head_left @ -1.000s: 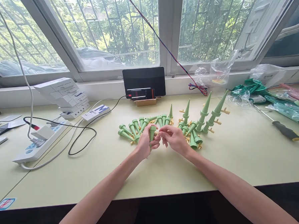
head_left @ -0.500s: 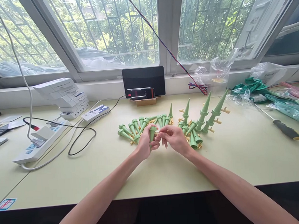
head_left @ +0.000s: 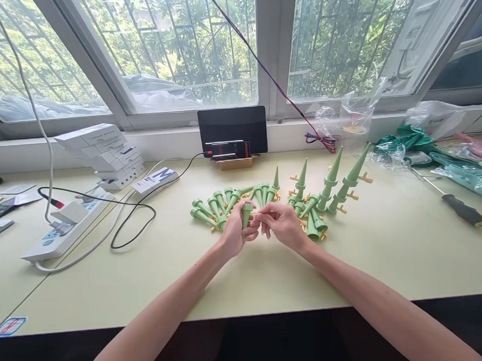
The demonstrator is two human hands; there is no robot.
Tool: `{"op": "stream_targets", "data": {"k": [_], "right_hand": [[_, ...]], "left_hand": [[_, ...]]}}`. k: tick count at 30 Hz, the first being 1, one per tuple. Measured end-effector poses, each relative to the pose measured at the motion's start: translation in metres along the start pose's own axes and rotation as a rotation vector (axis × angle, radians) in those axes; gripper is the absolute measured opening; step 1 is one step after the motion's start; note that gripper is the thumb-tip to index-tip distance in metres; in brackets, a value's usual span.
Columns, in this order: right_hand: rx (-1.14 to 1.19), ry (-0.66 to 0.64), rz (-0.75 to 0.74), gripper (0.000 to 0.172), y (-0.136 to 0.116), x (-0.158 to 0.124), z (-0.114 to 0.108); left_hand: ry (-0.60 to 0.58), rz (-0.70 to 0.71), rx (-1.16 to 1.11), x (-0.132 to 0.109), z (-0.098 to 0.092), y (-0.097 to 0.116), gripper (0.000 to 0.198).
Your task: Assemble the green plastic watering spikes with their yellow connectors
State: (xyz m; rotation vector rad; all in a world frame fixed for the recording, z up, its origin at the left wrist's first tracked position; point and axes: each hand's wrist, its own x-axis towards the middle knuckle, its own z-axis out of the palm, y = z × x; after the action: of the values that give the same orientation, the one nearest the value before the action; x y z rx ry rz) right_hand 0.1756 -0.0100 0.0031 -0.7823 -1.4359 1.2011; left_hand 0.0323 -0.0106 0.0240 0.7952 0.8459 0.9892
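Note:
My left hand (head_left: 233, 233) is wrapped round a green plastic cone spike (head_left: 246, 214), its wide end up. My right hand (head_left: 281, 223) pinches a small pale part (head_left: 255, 216) at the side of that spike, fingers curled. Both hands rest low over the pale green table (head_left: 213, 273). Just behind them lies a heap of several green spikes (head_left: 221, 203). To the right, more green spikes with tan side pieces (head_left: 330, 186) lie pointing up and away.
A white power strip with cables (head_left: 61, 227) lies at the left, with stacked white boxes (head_left: 102, 155) behind it. A dark tablet and phone on a stand (head_left: 233, 138) lean at the window sill. A screwdriver (head_left: 461, 212) and plastic bags (head_left: 441, 143) lie at the right.
Almost nothing moved; the hands stay together on the same spike, with the right fingers shifting slightly at its side.

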Motion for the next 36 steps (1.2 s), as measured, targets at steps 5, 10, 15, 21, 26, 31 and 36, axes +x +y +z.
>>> {"op": "stream_targets", "data": {"k": [5,10,15,21,26,31,36], "right_hand": [[-0.031,-0.004,-0.016,0.023,0.0015,0.0007,-0.0015],[-0.051,0.001,-0.028,0.023,0.0038,0.0003,-0.0015],[-0.011,-0.007,-0.012,0.022,0.0029,-0.0009,0.0004],[-0.030,0.006,-0.021,0.022,0.0007,-0.0005,0.0007],[-0.021,-0.003,-0.022,0.023,0.0005,-0.0009,0.0012],[-0.033,-0.031,-0.028,0.023,0.0014,-0.0007,0.0000],[-0.044,-0.012,-0.034,0.022,0.0021,-0.0005,-0.0003]], "left_hand": [[-0.001,-0.004,-0.013,-0.0004,0.0005,-0.0002,0.017],[0.000,-0.007,-0.011,0.0000,0.0000,-0.0007,0.018],[0.006,-0.002,0.006,-0.0001,-0.0008,-0.0016,0.014],[0.003,0.006,0.001,0.0000,0.0003,-0.0020,0.016],[0.017,-0.005,0.011,0.0000,0.0010,-0.0017,0.014],[0.037,-0.004,0.025,-0.0005,0.0011,-0.0019,0.015],[0.031,0.000,0.033,-0.0005,0.0012,-0.0015,0.015]]}}
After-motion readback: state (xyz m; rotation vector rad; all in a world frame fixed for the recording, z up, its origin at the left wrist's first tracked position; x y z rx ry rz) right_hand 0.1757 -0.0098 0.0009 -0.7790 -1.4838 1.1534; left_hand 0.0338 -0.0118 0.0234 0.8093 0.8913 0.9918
